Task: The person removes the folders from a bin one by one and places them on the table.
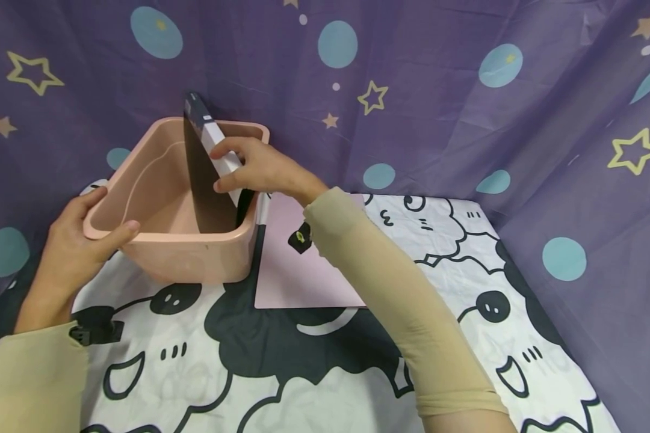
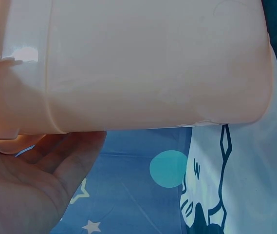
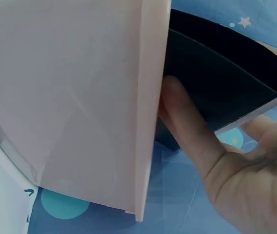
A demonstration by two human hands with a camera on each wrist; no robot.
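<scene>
While the left hand (image 1: 78, 246) grips the rim of the pink bin (image 1: 186, 258), the right hand (image 1: 262, 168) pinches the dark, white-edged box (image 1: 204, 192), which leans with its lower part inside the bin. A pale pink sheet (image 1: 303, 273) lies on the patterned cloth (image 1: 365, 403) beside it.

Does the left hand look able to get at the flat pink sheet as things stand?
Probably not directly: the left hand grips the pink bin, which stands between it and the pink sheet.
</scene>
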